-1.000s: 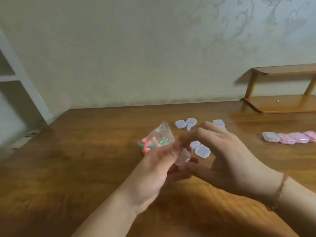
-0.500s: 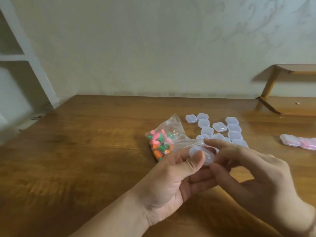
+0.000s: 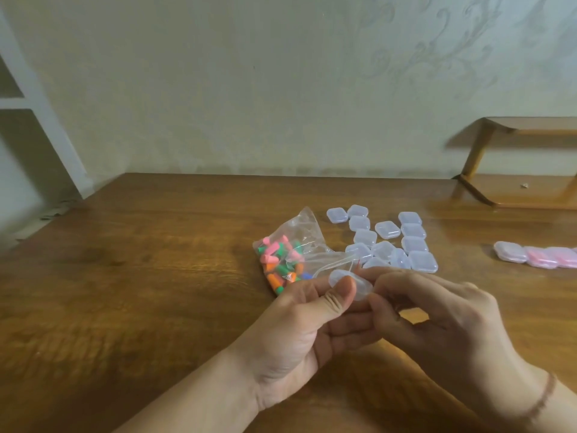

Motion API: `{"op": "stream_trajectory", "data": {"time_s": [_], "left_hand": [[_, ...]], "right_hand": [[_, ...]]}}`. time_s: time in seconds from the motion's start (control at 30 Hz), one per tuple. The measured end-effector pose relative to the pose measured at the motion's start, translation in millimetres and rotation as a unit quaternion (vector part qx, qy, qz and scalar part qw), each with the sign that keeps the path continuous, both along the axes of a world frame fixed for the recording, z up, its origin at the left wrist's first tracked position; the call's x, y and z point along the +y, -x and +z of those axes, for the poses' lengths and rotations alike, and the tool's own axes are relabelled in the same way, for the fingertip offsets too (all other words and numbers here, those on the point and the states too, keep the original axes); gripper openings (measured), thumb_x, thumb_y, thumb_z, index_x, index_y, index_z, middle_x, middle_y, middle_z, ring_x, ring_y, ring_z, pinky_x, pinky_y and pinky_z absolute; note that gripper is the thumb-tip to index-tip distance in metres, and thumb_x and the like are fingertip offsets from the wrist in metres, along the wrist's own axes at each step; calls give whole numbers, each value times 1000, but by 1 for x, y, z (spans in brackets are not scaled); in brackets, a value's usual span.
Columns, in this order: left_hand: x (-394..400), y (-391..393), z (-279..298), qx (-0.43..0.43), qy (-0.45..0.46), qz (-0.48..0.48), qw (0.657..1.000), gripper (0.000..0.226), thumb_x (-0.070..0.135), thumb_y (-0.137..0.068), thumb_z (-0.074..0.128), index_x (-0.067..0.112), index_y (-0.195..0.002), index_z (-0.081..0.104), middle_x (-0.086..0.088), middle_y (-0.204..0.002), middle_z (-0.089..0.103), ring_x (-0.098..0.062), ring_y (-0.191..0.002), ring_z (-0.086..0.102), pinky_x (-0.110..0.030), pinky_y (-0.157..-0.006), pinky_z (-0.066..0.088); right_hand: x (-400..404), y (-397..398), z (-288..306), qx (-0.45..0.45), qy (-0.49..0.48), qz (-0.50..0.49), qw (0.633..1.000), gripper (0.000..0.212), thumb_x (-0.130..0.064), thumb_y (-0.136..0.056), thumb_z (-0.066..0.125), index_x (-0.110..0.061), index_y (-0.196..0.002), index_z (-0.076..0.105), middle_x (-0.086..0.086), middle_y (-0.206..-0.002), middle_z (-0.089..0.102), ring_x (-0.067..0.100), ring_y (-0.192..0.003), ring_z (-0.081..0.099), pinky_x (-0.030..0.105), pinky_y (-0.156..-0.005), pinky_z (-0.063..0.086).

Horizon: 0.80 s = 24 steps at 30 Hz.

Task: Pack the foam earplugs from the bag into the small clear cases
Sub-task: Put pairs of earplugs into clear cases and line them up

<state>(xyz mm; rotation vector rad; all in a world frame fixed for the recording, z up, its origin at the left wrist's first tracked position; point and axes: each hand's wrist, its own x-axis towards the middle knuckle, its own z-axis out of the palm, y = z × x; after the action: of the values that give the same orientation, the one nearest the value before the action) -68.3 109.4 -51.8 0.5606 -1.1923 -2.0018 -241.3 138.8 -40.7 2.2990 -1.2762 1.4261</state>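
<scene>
A clear plastic bag [image 3: 290,245] of pink, green and orange foam earplugs lies on the wooden table [image 3: 140,276]. Just in front of it I hold one small clear case [image 3: 362,284] above the table. My left hand [image 3: 306,326] grips the case with its thumb pressed on the lid and fingers beneath. My right hand [image 3: 437,314] pinches the case's right edge with its fingertips. Several empty clear cases [image 3: 387,239] sit in a cluster behind my hands.
A row of closed cases holding pink earplugs [image 3: 537,256] lies at the right edge. A small wooden shelf [image 3: 524,182] stands at the back right against the wall. A white shelf unit [image 3: 37,120] stands to the left of the table.
Both hands have stayed on the case while it came up and turned flat toward me. The view shifted left and down, so more of the empty cases show.
</scene>
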Motion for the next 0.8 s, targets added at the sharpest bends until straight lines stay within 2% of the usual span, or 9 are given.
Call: {"op": "stream_trajectory", "data": {"time_s": [0.1, 0.3, 0.43, 0.5, 0.57, 0.67, 0.8], "left_hand": [[0, 0, -1, -7, -8, 9, 1000, 46, 33, -81, 67, 0, -111, 71, -19, -109, 72, -24, -96, 72, -35, -88, 58], [-1, -1, -2, -10, 3, 6, 1000, 36, 34, -83, 64, 8, -104, 76, -14, -100, 74, -20, -90, 72, -31, -83, 59], [0, 5, -5, 15, -13, 27, 999, 37, 35, -85, 63, 7, -104, 76, -16, -104, 74, -22, -95, 72, -33, -88, 58], [-1, 7, -4, 43, -22, 31, 998, 33, 32, -87, 63, 8, -105, 76, -18, -110, 73, -26, -103, 71, -34, -90, 58], [-2, 5, -1, 77, -28, 12, 997, 31, 30, -90, 65, 7, -109, 75, -19, -115, 71, -29, -110, 68, -37, -94, 56], [-5, -1, 3, 116, -57, -29, 991, 43, 32, -91, 67, 2, -122, 67, -19, -123, 68, -29, -117, 65, -43, -105, 45], [-7, -4, 0, 147, -77, -76, 983, 47, 27, -103, 48, -5, -137, 51, -23, -131, 62, -32, -125, 59, -46, -109, 40]], "right_hand": [[1, 0, -2, 8, 7, -12, 1000, 16, -20, -82, 62, -10, -71, 67, -7, -85, 73, 5, -72, 69, 16, -62, 52], [4, -3, -3, 17, 16, -31, 999, 15, -19, -81, 61, -11, -71, 68, -4, -77, 72, 9, -65, 69, 21, -57, 50], [1, -1, -2, 6, -32, -26, 999, 10, -27, -82, 61, -19, -86, 65, -6, -76, 69, 12, -61, 65, 30, -53, 52], [0, -3, 0, -24, -81, -21, 996, 27, -38, -78, 65, -27, -102, 60, -11, -83, 69, 10, -66, 66, 32, -56, 55], [1, -5, 3, -55, -92, -12, 994, 41, -47, -73, 70, -33, -110, 57, -15, -94, 70, 7, -75, 68, 33, -62, 57], [6, -10, 5, -88, -64, 36, 993, 37, -42, -76, 71, -35, -109, 56, -16, -105, 69, 7, -85, 68, 28, -64, 55], [8, -13, 8, -113, -57, 59, 990, 29, -33, -79, 70, -26, -106, 61, -17, -111, 68, 7, -90, 68, 25, -67, 54]]}}
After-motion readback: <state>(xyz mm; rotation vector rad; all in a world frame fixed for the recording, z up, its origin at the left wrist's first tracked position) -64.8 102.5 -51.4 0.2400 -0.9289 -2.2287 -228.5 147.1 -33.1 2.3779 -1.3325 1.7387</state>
